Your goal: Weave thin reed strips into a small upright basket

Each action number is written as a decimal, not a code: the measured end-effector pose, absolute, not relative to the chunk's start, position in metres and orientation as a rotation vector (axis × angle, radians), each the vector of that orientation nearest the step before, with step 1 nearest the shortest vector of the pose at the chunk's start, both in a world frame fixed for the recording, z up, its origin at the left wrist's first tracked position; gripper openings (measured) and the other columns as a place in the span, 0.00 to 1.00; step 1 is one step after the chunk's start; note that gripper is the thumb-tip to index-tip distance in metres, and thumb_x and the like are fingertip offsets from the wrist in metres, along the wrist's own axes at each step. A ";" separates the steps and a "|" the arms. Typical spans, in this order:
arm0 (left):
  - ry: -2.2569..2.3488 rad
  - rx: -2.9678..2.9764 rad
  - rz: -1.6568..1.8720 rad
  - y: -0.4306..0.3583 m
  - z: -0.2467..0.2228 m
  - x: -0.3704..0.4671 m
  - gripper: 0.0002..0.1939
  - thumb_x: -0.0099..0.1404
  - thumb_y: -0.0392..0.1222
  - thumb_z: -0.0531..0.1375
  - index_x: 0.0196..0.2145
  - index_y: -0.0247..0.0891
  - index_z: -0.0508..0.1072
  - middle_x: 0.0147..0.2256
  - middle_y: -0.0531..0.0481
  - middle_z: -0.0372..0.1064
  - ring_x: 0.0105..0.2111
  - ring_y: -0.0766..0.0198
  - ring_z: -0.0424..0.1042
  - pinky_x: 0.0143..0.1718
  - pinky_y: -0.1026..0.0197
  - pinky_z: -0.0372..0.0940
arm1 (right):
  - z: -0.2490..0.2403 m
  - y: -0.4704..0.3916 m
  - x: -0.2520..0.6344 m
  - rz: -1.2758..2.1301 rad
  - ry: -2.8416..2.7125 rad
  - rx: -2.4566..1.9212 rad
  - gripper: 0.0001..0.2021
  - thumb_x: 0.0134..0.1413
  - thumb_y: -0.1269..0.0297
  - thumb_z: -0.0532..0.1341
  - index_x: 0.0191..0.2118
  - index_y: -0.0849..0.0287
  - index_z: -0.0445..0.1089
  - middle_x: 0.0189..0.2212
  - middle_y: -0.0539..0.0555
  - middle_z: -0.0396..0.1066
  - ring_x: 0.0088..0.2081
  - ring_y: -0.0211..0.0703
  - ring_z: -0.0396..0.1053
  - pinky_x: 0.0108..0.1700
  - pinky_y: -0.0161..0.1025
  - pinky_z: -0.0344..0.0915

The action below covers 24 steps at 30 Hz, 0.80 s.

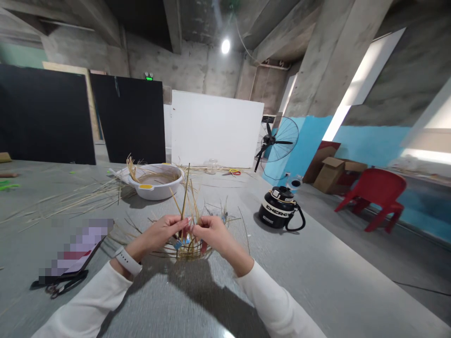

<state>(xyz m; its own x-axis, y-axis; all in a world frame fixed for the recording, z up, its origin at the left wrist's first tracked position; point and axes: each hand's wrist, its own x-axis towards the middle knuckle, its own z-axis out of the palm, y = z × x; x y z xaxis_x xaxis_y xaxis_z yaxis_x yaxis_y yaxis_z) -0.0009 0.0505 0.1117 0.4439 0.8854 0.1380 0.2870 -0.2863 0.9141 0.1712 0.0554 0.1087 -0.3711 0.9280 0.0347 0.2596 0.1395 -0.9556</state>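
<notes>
A partly woven piece of thin yellow-brown strips [190, 253] stands on the grey table, its loose ends sticking up and outward. My left hand [162, 231], with a white band on the wrist, pinches upright strips at the top of the weave. Close beside it, my right hand [213, 232] is closed on strips at the weave's right side. The fingertips of both hands nearly meet. Small blue clips show low in the weave, just under the fingers. Where exactly each strip runs between the fingers is too small to tell.
Behind the weave sits a white basin [160, 191] with strips in it. Long loose strips [88, 197] spread to its left. Red-handled scissors [233, 172] and a glass jar [212, 166] lie farther back. A black jug [277, 209] stands right, a phone [79, 246] left.
</notes>
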 end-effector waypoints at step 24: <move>1.040 1.800 0.887 0.051 0.107 -0.001 0.16 0.59 0.52 0.57 0.29 0.34 0.71 0.24 0.53 0.66 0.26 0.66 0.62 0.29 0.65 0.58 | 0.107 0.061 0.178 1.396 -1.750 -1.027 0.14 0.48 0.57 0.61 0.21 0.61 0.62 0.17 0.45 0.61 0.14 0.29 0.58 0.14 0.28 0.57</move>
